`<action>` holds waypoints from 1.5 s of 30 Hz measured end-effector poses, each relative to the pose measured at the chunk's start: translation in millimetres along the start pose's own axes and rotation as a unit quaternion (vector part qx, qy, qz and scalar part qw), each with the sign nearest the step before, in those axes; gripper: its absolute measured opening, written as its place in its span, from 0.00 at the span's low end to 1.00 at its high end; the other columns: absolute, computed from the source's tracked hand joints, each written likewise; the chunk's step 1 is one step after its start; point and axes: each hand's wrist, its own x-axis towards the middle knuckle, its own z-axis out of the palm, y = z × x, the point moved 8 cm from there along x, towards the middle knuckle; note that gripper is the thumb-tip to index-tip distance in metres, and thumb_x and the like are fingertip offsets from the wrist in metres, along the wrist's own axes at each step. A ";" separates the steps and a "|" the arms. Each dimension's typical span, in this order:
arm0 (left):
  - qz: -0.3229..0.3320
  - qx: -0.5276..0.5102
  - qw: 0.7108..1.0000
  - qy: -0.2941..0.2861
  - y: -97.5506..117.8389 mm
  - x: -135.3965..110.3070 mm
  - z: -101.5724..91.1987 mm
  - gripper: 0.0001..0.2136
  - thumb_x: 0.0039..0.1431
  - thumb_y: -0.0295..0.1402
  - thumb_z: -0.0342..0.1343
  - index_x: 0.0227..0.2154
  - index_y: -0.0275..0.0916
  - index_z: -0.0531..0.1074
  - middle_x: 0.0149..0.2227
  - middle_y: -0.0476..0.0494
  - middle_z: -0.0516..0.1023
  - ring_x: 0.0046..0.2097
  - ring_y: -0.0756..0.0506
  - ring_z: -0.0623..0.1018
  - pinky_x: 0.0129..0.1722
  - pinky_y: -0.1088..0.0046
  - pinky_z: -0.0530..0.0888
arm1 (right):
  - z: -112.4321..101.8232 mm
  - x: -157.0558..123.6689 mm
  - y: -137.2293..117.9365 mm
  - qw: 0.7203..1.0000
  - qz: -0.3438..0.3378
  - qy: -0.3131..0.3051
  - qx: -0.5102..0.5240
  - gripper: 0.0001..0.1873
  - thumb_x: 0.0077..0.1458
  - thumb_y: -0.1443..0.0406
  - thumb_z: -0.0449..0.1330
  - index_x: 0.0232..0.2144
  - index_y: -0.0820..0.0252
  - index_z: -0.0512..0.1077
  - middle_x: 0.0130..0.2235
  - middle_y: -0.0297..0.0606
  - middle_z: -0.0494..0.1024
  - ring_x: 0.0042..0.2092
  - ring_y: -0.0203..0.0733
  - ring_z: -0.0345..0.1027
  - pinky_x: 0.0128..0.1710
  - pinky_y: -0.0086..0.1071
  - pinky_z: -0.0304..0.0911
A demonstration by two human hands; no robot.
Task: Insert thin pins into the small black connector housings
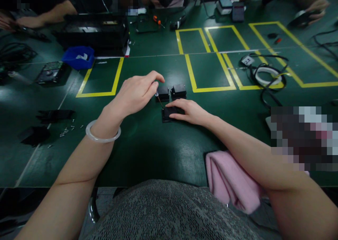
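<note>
My left hand (pixel 138 92) is closed around a small screwdriver (pixel 160 100). Its thin shaft slants down to the left edge of a black plastic part (pixel 166 117) lying on the table. The fingers and thumb of my right hand (pixel 190 111) grip this part from the right and cover much of it. Just behind stand two similar black blocks, one (pixel 163 93) close to my left fingertips and the other (pixel 179 91) behind my right fingers. Whether the tip sits in a screw is too small to see.
Loose screws (pixel 64 131) lie at the left near a black box-like piece (pixel 34 135) and a flat black piece (pixel 55 115). Farther back are a blue bin (pixel 78 57) and a large black case (pixel 92 32). Coiled cables (pixel 269 74) lie right, a pink cloth (pixel 229 180) at the front edge. Other people sit opposite.
</note>
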 end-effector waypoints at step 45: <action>-0.001 0.013 1.000 0.015 0.2 -0.6 -1.4 0.19 0.75 0.38 0.43 0.57 0.42 0.76 0.32 0.46 0.78 0.31 0.46 0.75 0.35 0.69 0.67 | 0.5 0.7 -0.1 1.000 0.011 -0.005 -0.003 0.22 0.68 0.54 0.63 0.59 0.57 0.78 0.56 0.47 0.84 0.56 0.56 0.77 0.56 0.48 0.70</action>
